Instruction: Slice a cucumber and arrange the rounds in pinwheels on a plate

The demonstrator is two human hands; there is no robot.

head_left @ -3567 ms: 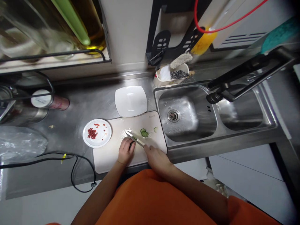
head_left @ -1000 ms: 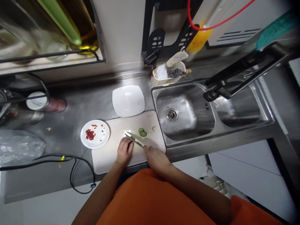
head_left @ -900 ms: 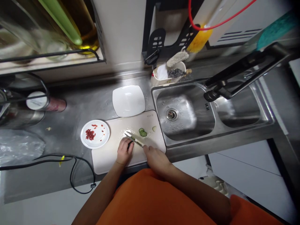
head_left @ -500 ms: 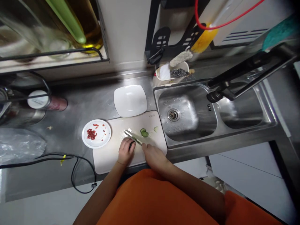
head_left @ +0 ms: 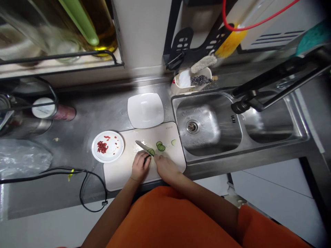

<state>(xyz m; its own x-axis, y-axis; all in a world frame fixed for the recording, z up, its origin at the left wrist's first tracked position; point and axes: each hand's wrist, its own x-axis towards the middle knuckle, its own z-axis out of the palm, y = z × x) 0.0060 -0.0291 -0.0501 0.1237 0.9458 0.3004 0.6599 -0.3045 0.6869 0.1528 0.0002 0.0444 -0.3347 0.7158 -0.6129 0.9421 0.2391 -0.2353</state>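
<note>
My right hand (head_left: 167, 168) is closed round the handle of a kitchen knife (head_left: 141, 145), its blade pointing up and to the left. Just below the blade, the bent fingers of my left hand (head_left: 139, 167) press on a cucumber (head_left: 147, 158), mostly hidden under them. A cut cucumber slice (head_left: 151, 151) lies against the far side of the blade. Further right, several cucumber slices (head_left: 160, 147) overlap, and a paler end piece (head_left: 173, 142) lies apart. All of this is on a whitish cutting board (head_left: 119, 179).
A round white plate (head_left: 115, 153) with small red pieces overlaps the board's left corner. Behind the board stands a square white plate (head_left: 145, 110). A steel sink (head_left: 207, 144) adjoins on the right, under a black faucet (head_left: 241, 106). Black cable (head_left: 81, 186) lies left.
The knife has come down beside the cucumber, and a slice now shows against its blade. My right hand has shifted slightly left towards my left hand. The whole view has moved a little.
</note>
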